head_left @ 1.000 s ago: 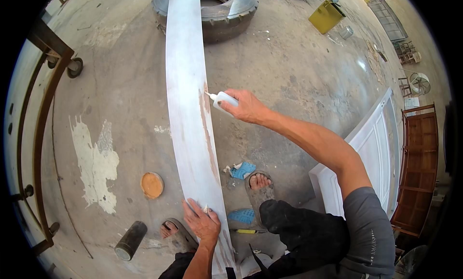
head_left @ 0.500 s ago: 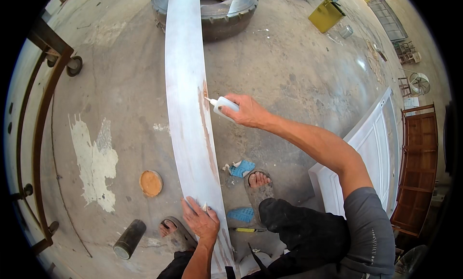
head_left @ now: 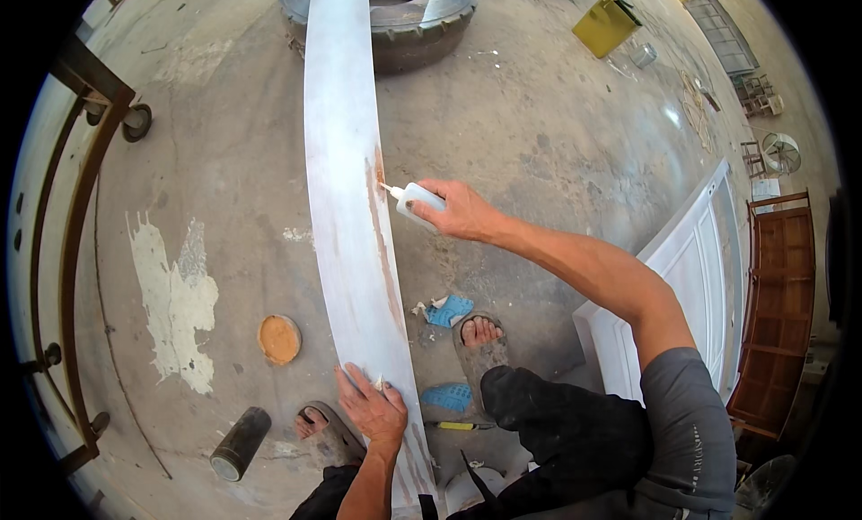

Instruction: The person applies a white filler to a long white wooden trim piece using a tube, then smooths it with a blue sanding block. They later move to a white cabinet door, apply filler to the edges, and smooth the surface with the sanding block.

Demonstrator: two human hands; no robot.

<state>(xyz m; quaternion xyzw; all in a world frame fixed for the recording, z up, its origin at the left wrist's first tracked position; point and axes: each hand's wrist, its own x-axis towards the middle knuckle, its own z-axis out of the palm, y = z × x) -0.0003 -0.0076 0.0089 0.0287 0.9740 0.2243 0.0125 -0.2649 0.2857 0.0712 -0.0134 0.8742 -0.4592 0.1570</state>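
A long white-coated board (head_left: 346,224) runs away from me, its far end over a big tyre (head_left: 422,37). Brown bare patches show along its right edge. My right hand (head_left: 460,211) grips a white squeeze bottle (head_left: 415,202) lying sideways, its thin nozzle pointing left at the brown edge patch. Whether the tip touches the board I cannot tell. Near the board's close end, my left hand (head_left: 373,409) lies on the surface with fingers stretched out. A small whitish scrap (head_left: 380,383) sits at its fingers.
On the floor to the left are a round tub of orange-brown paste (head_left: 279,339) and a dark cylinder (head_left: 241,444). Blue scraps (head_left: 449,311) and a yellow utility knife (head_left: 460,426) lie right of the board. A white panelled door (head_left: 691,286) stands at right; a wheeled metal frame (head_left: 90,215), left.
The view has shifted very slightly. Both hands keep nearly the same places, with the bottle's nozzle still at the board's brown edge.
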